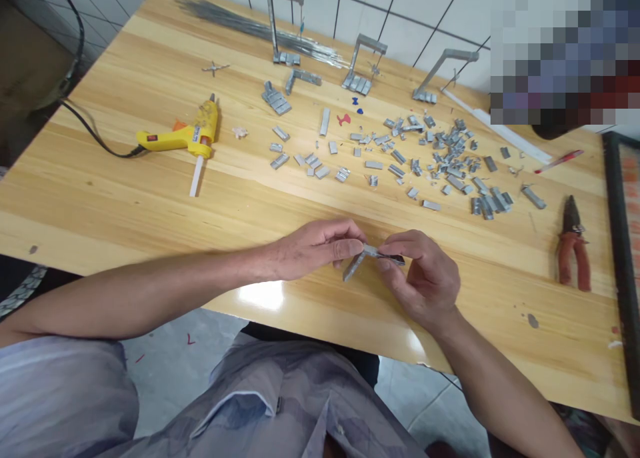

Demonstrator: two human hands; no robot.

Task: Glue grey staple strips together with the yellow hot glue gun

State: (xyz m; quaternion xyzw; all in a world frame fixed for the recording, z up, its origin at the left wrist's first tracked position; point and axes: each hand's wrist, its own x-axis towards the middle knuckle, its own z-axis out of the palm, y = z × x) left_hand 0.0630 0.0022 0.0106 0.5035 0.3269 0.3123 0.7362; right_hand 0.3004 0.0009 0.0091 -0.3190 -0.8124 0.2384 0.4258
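Near the front of the table, both hands hold a small grey L-shaped piece of staple strips (pixel 355 267). My left hand (pixel 320 248) is closed, its thumb and fingers pinching the piece at its bend. From the right, my right hand (pixel 423 271) pinches the other arm of it, where a darker end (pixel 397 260) sticks out between thumb and fingers. The piece's free leg points down toward me. Beyond the hands lie many loose staple strips (pixel 431 205), and a similar L-shaped piece (pixel 306 78) rests farther back.
A yellow glue gun (pixel 203 128) with a white stick lies at left, its cord trailing off the table. Three bent frames, one being the left frame (pixel 271 25), stand at the back near a bundle of wires (pixel 240 25). Red-handled pliers (pixel 573 245) and a red pen (pixel 559 161) lie right.
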